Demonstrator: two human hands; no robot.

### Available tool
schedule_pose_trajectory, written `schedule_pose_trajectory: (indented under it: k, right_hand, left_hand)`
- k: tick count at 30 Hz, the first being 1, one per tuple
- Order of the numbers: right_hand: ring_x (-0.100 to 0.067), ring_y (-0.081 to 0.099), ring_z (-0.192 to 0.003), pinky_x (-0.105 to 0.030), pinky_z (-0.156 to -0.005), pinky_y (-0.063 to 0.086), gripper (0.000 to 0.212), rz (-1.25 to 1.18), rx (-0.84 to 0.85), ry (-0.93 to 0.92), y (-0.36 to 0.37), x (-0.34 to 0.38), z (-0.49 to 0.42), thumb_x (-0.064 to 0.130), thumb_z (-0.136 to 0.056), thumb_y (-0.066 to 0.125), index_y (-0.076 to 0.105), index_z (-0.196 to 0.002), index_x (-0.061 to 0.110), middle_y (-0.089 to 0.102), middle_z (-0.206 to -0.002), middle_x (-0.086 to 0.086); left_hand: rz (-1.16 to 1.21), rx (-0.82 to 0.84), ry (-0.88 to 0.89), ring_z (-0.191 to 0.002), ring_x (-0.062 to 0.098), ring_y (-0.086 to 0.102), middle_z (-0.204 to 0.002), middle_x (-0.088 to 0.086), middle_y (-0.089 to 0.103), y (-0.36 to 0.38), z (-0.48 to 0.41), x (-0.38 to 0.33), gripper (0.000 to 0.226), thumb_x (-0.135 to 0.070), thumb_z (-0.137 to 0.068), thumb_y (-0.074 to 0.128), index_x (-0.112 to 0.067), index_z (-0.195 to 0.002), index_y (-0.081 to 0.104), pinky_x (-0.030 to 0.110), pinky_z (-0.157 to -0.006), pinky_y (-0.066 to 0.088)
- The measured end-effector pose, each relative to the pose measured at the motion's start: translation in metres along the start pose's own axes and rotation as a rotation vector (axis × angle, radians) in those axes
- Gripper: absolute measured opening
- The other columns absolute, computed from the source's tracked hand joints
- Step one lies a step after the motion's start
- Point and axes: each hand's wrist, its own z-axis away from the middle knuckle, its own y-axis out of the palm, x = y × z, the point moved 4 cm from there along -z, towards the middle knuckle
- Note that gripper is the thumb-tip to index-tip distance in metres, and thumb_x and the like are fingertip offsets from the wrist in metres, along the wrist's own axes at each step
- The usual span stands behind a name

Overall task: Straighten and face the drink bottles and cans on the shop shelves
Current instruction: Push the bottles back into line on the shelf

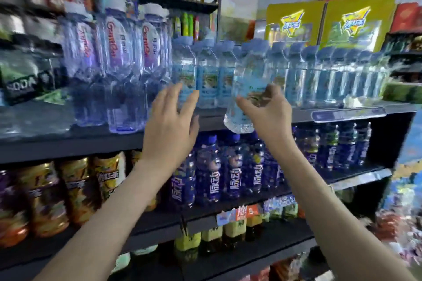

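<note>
My right hand (266,109) grips a small clear water bottle (245,80) with a blue cap, tilted and lifted off the front edge of the upper shelf (301,115). Behind it a row of the same small water bottles (319,75) runs along that shelf to the right. My left hand (173,123) is raised with its fingers straight, in front of the small water bottles (185,73) at the row's left end; whether it touches them I cannot tell. Tall clear bottles with red lettering (116,59) stand further left.
Dark blue drink bottles (230,166) and orange-labelled bottles (75,189) fill the shelf below. Yellow-green bottles (212,239) stand lower down behind price tags (246,211). Yellow display boxes (328,23) sit behind the water row. The picture is blurred by motion.
</note>
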Motion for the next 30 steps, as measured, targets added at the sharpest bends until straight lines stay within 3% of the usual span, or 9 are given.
schedule_pose_trajectory:
  k: [4,9,16,19,25,28,30]
  right_hand:
    - [-0.017,0.057,-0.108,-0.028,-0.084,0.046,0.063,-0.006,0.027,-0.043,0.024,-0.003,-0.034,0.042,-0.084,0.068,0.045,-0.135,0.014,0.06,-0.117,0.002]
    - [-0.012,0.051,-0.11,-0.022,-0.081,0.035,0.055,0.048,0.0,-0.081,0.033,-0.014,-0.051,0.04,-0.088,0.064,0.048,-0.132,0.012,0.055,-0.126,-0.001]
    - [-0.013,0.052,-0.097,-0.021,-0.075,0.037,0.063,-0.137,-0.085,-0.125,0.036,-0.014,-0.05,0.033,-0.087,0.068,0.037,-0.139,0.019,0.052,-0.116,0.005]
    - [-0.013,0.047,-0.111,-0.017,-0.083,0.035,0.065,-0.174,-0.149,-0.213,0.045,-0.013,-0.048,0.026,-0.09,0.064,0.028,-0.144,0.017,0.048,-0.127,-0.001]
    - [-0.034,0.033,-0.12,-0.038,-0.099,0.028,0.068,0.121,-0.133,-0.313,0.072,-0.03,-0.054,0.021,-0.093,0.06,0.024,-0.151,0.02,0.035,-0.137,-0.019]
    - [-0.038,0.031,-0.123,-0.05,-0.101,0.03,0.085,0.357,-0.109,-0.304,0.078,-0.037,-0.049,0.025,-0.089,0.067,0.011,-0.153,0.024,0.029,-0.143,-0.021]
    - [-0.039,0.028,-0.127,-0.051,-0.103,0.029,0.088,0.364,-0.065,-0.288,0.079,-0.041,-0.045,0.019,-0.089,0.065,0.005,-0.154,0.02,0.028,-0.144,-0.023]
  left_hand:
    - [-0.285,-0.015,-0.038,-0.136,0.044,0.024,-0.147,0.028,0.03,0.011,-0.011,0.024,0.059,-0.021,-0.084,0.065,-0.012,-0.139,0.046,0.057,-0.112,0.015]
    - [-0.369,0.02,-0.091,-0.138,0.046,0.02,-0.15,0.029,0.023,0.015,-0.009,0.046,0.065,-0.025,-0.087,0.062,-0.015,-0.145,0.036,0.062,-0.111,0.015]
    - [-0.382,0.027,-0.07,-0.136,0.046,0.028,-0.146,0.032,0.027,0.021,-0.012,0.048,0.069,-0.028,-0.081,0.069,-0.014,-0.143,0.041,0.063,-0.11,0.013]
    - [-0.366,0.016,-0.025,-0.139,0.044,0.022,-0.151,0.028,0.021,0.018,-0.017,0.051,0.071,-0.031,-0.08,0.07,-0.015,-0.143,0.04,0.063,-0.11,0.011]
    - [-0.383,0.05,0.002,-0.144,0.037,0.009,-0.157,0.02,0.007,0.015,-0.023,0.061,0.07,-0.038,-0.089,0.059,-0.022,-0.149,0.027,0.056,-0.113,-0.003]
    - [-0.414,0.078,0.004,-0.144,0.035,0.014,-0.157,0.019,0.006,0.018,-0.021,0.063,0.066,-0.045,-0.09,0.043,-0.023,-0.15,0.024,0.054,-0.114,-0.006]
    - [-0.425,0.084,0.006,-0.143,0.035,0.017,-0.157,0.019,0.006,0.019,-0.021,0.063,0.066,-0.046,-0.089,0.038,-0.023,-0.15,0.025,0.054,-0.114,-0.005]
